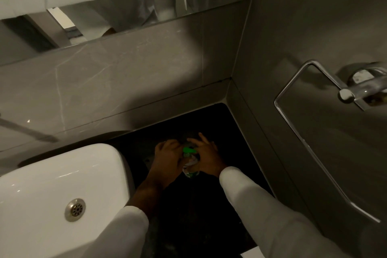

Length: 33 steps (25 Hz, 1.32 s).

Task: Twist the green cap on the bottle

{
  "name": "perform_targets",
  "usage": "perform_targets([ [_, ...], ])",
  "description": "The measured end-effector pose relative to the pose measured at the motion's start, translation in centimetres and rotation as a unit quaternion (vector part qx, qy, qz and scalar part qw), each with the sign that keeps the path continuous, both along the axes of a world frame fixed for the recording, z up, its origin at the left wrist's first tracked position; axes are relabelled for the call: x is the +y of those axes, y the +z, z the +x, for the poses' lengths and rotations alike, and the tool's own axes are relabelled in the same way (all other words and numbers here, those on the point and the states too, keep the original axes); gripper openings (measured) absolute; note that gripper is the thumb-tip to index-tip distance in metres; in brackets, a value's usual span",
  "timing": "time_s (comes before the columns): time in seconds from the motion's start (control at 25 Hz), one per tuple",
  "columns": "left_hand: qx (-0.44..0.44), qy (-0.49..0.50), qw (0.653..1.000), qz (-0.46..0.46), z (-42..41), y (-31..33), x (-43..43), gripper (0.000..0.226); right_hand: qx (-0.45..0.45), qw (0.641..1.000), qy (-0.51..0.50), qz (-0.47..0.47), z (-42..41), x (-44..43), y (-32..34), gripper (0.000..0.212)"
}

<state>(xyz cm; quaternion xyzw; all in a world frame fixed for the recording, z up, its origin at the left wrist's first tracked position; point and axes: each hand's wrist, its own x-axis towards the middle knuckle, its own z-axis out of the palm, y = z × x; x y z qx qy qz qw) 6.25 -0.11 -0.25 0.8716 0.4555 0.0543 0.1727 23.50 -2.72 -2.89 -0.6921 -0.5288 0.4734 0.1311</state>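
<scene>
White long sleeves, L sleeve pushed up the forearm, bare hands

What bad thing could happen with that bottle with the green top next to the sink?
1. The left hand and right hand hold the small clear bottle above the dark counter; if it slips, it could fall and maybe spill.
2. The corner is dim, so a spill on the dark counter could be hard to see.
3. The white sink sits close to the left arm, so an elbow might bump it.
</scene>
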Motion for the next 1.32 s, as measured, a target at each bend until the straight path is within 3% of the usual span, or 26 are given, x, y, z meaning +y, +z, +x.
perform_targets([
  [0.28, -0.066, -0.046, 0.991, -0.108, -0.5, 3.5, 2.2, 0.047, -0.008, 1.000, 0.019, 0.014, 0.4, -0.4, -0.2, 0.102],
  [0.44, 0.074, -0.200, 0.977, -0.015, 1.3, 6.5, 3.9, 0.035, -0.008, 0.995, 0.086, 0.047, 0.4, -0.4, 0.3, 0.076],
  [0.64, 0.142, -0.312, 0.939, 0.004, 1.9, 6.7, 4.5, 0.018, -0.017, 0.992, 0.113, 0.056, 0.7, -0.6, -0.1, 0.063],
  [0.84, 0.108, -0.280, 0.951, -0.068, 1.5, 7.0, 3.5, 0.019, -0.016, 0.991, 0.115, 0.070, 0.5, -1.2, -0.2, 0.054],
  [1.04, 0.105, -0.352, 0.930, 0.018, 1.1, 6.9, 1.6, 0.018, -0.014, 0.992, 0.083, 0.095, 0.4, -2.9, -1.6, 0.052],
  [1.16, 0.087, -0.357, 0.929, 0.049, 1.1, 7.4, 0.8, 0.020, -0.024, 0.992, 0.069, 0.103, 0.3, -3.3, -1.6, 0.041],
  [1.32, 0.068, -0.336, 0.938, 0.055, 0.9, 8.1, -0.1, 0.021, -0.031, 0.993, 0.055, 0.100, -0.1, -3.7, -1.2, 0.049],
])
